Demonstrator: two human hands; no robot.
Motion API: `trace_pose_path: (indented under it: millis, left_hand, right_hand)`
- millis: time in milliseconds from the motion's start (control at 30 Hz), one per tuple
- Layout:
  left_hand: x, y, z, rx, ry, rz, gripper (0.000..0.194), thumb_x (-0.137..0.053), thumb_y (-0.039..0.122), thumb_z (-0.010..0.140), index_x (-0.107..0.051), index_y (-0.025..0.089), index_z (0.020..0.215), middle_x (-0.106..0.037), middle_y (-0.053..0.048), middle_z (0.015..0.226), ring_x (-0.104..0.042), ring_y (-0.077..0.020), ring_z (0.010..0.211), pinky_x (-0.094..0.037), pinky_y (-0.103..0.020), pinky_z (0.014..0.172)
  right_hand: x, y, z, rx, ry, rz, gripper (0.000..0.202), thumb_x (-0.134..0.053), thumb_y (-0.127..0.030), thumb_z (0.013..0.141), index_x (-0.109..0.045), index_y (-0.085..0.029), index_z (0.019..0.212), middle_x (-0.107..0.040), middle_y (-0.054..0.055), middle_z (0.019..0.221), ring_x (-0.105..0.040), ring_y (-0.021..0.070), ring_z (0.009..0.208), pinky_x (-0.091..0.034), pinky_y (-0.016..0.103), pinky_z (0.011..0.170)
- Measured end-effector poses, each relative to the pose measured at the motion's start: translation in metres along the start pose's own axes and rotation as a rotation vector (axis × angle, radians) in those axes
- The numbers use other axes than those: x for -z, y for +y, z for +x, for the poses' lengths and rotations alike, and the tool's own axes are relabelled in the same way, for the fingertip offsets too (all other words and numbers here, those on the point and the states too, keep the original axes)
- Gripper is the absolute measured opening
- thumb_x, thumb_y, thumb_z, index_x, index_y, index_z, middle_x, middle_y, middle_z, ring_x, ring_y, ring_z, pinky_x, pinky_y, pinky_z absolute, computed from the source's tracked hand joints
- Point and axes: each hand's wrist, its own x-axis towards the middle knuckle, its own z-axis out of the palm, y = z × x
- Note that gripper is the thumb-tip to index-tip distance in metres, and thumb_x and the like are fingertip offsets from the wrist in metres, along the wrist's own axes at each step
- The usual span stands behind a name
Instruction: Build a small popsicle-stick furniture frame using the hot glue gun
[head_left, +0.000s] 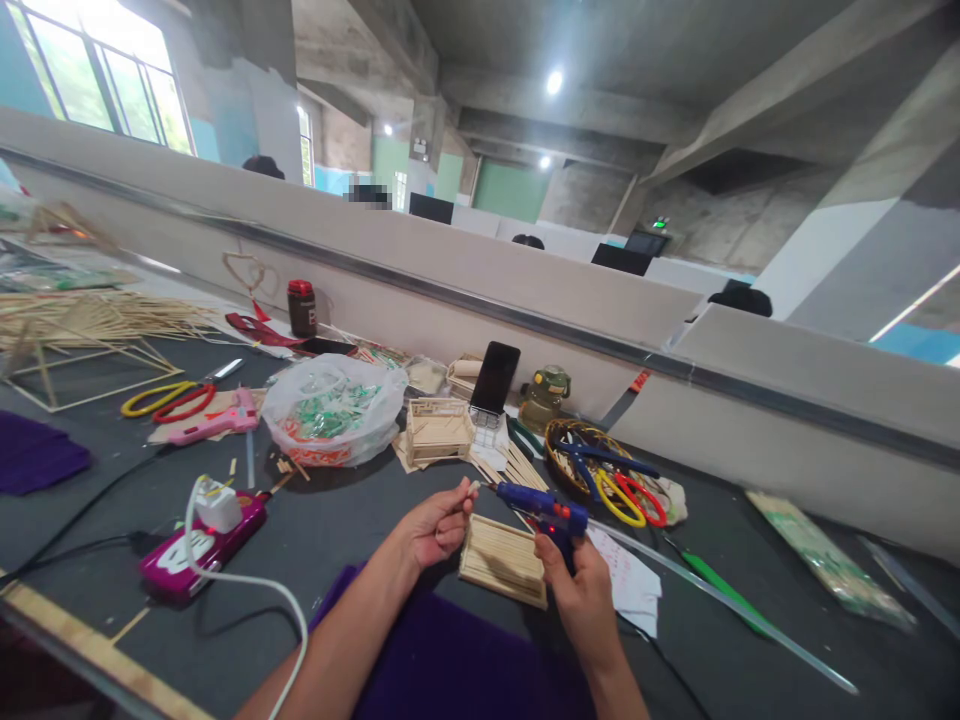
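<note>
In the head view my right hand [576,585] is wrapped round the handle of a blue hot glue gun [551,510], whose nozzle points left. A clear glue stick [720,570] trails from its rear. My left hand [439,525] pinches a tiny pale piece [474,487], perhaps wood, right at the nozzle; its exact shape is too small to make out. Below and between the hands lies a flat panel of thin wooden sticks [504,562]. A small box-like stick model [439,432] stands just beyond my left hand.
Behind are a plastic bag of green-wrapped bits [334,410], a propped phone [495,378] and a basket of tools [581,485]. To the left lie a pink glue gun [217,420], scissors [180,397] and a magenta power strip [202,555] with cords. A partition [420,290] runs along the back.
</note>
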Motion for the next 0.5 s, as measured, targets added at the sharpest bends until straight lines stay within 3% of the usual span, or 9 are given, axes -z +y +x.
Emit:
trace_pose_path:
  millis: [500]
  left_hand:
    - [-0.0016, -0.001, 0.0007, 0.001, -0.013, 0.033, 0.025, -0.053, 0.025, 0.09, -0.06, 0.007, 0.074, -0.054, 0.002, 0.053, -0.025, 0.0036, 0.025, -0.015, -0.009, 0.025]
  right_hand:
    - [0.0009, -0.0009, -0.0011, 0.013, -0.02, -0.01, 0.037, -0.053, -0.047, 0.085, -0.063, -0.016, 0.1, -0.068, 0.008, 0.083, -0.06, 0.0207, 0.068, -0.046, 0.028, 0.057]
